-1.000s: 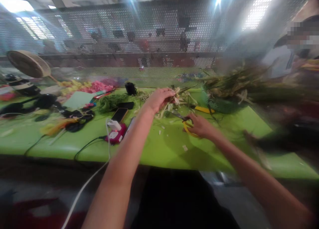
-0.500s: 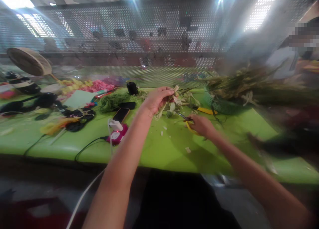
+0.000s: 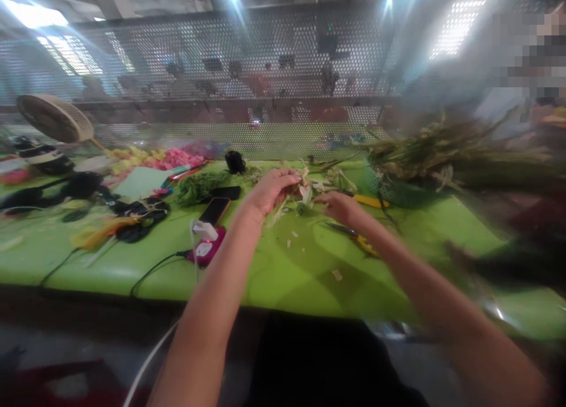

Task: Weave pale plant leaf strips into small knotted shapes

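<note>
My left hand (image 3: 270, 190) is curled around a bunch of pale leaf strips and stems (image 3: 305, 196) on the green table (image 3: 283, 259). My right hand (image 3: 339, 207) reaches toward that same bunch, fingers close to it and blurred by motion. Yellow-handled scissors (image 3: 359, 239) lie on the table just below my right forearm, free of either hand. More pale leaf scraps (image 3: 337, 179) lie behind the bunch.
A heap of long green leaves (image 3: 435, 153) lies at the right, near another person's sleeve. A phone (image 3: 214, 210), a pink power strip with a white plug (image 3: 204, 245), cables, a dark green bundle (image 3: 198, 184), pink and yellow flowers (image 3: 157, 157) and a woven fan (image 3: 55, 118) lie left.
My right hand has let go of the yellow scissors, which now lie on the table, and has moved up toward the bunch in my left hand.
</note>
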`<state>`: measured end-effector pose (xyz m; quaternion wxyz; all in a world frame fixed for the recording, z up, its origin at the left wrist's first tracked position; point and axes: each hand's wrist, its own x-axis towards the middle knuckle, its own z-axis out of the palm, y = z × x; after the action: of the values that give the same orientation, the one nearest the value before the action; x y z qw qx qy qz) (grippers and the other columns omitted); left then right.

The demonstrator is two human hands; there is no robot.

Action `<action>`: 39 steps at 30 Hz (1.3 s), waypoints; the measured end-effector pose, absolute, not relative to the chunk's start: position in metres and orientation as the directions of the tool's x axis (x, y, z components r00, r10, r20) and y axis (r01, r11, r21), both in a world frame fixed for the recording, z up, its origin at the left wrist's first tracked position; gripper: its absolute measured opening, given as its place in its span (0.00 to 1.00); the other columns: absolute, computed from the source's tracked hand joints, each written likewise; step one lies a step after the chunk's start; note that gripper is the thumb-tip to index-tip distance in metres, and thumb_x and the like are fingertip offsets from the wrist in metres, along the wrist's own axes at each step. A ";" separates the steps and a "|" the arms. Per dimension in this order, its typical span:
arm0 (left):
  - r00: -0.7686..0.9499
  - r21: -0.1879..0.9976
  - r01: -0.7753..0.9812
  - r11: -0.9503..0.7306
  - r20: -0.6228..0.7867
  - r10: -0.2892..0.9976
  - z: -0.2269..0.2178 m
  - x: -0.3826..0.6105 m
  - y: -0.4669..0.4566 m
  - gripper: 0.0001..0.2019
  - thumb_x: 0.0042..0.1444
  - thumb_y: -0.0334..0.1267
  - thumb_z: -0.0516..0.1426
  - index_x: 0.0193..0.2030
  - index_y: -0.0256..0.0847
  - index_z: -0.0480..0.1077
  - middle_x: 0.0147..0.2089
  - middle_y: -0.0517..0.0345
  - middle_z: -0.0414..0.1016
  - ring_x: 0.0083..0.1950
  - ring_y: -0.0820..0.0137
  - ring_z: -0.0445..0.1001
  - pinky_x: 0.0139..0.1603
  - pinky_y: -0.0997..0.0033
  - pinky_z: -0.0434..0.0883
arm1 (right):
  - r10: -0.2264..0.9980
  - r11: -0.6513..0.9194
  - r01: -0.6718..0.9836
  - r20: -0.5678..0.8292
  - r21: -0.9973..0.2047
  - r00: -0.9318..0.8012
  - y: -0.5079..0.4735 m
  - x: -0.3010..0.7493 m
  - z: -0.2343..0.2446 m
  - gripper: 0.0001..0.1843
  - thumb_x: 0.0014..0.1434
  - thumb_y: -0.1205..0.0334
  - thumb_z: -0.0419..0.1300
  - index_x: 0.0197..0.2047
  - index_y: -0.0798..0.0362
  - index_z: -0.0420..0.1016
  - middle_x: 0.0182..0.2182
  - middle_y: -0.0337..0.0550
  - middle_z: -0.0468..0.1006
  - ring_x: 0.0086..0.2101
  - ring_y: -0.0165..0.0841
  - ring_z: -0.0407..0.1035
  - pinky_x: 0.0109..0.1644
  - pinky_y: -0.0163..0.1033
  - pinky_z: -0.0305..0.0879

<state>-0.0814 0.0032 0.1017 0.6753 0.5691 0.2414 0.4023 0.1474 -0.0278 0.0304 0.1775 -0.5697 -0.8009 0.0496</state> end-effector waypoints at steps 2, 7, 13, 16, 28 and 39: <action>0.546 0.961 -0.274 0.039 0.123 0.829 0.098 -0.080 0.003 0.05 0.49 0.32 0.61 0.32 0.33 0.71 0.31 0.53 0.79 0.31 0.73 0.77 0.37 0.73 0.76 | 0.926 0.359 0.892 0.222 -0.276 -0.304 -0.001 0.118 0.020 0.22 0.58 0.59 0.60 0.56 0.49 0.75 0.49 0.49 0.77 0.43 0.38 0.72 0.45 0.36 0.65; 0.518 0.957 -0.282 0.066 0.094 0.850 0.086 -0.078 0.004 0.05 0.48 0.32 0.62 0.31 0.33 0.71 0.30 0.53 0.79 0.30 0.72 0.77 0.36 0.73 0.75 | 0.951 0.301 0.920 0.146 -0.250 -0.271 0.024 0.082 0.005 0.22 0.52 0.58 0.65 0.52 0.50 0.76 0.43 0.48 0.78 0.39 0.39 0.72 0.41 0.36 0.65; 0.515 0.955 -0.274 0.117 0.043 0.856 0.064 -0.067 0.008 0.08 0.46 0.34 0.64 0.32 0.33 0.72 0.31 0.53 0.80 0.30 0.75 0.76 0.37 0.75 0.74 | 0.953 0.216 0.955 0.257 -0.205 -0.160 -0.013 0.158 0.023 0.23 0.55 0.63 0.60 0.55 0.46 0.74 0.49 0.48 0.76 0.43 0.39 0.71 0.46 0.39 0.64; 0.532 0.947 -0.281 0.153 0.021 0.847 0.052 -0.054 0.009 0.09 0.45 0.34 0.65 0.32 0.33 0.72 0.33 0.52 0.80 0.32 0.74 0.77 0.39 0.74 0.73 | 0.971 0.085 0.986 0.235 -0.145 -0.049 -0.037 0.215 0.026 0.24 0.55 0.65 0.59 0.56 0.46 0.74 0.51 0.47 0.76 0.44 0.40 0.71 0.47 0.41 0.65; 0.507 0.992 0.006 -0.128 0.107 0.855 0.029 -0.004 -0.014 0.10 0.48 0.41 0.63 0.32 0.36 0.73 0.30 0.58 0.76 0.31 0.73 0.72 0.37 0.73 0.66 | 0.949 0.269 0.426 0.313 -0.864 0.035 -0.068 0.166 0.037 0.15 0.54 0.50 0.64 0.36 0.55 0.78 0.30 0.42 0.79 0.32 0.33 0.72 0.37 0.37 0.67; 0.432 0.996 -0.016 -0.090 0.088 0.897 0.015 -0.004 -0.022 0.12 0.50 0.44 0.63 0.34 0.37 0.74 0.32 0.58 0.77 0.32 0.74 0.71 0.36 0.74 0.65 | 0.920 0.252 0.506 0.366 -0.825 0.140 -0.079 0.166 0.015 0.10 0.56 0.54 0.63 0.36 0.52 0.75 0.31 0.42 0.77 0.32 0.33 0.69 0.36 0.37 0.65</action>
<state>-0.0038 -0.0217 0.0150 0.5738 0.6220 0.3543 0.3979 0.1656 -0.0791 0.0148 0.4902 -0.5741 -0.6208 0.2113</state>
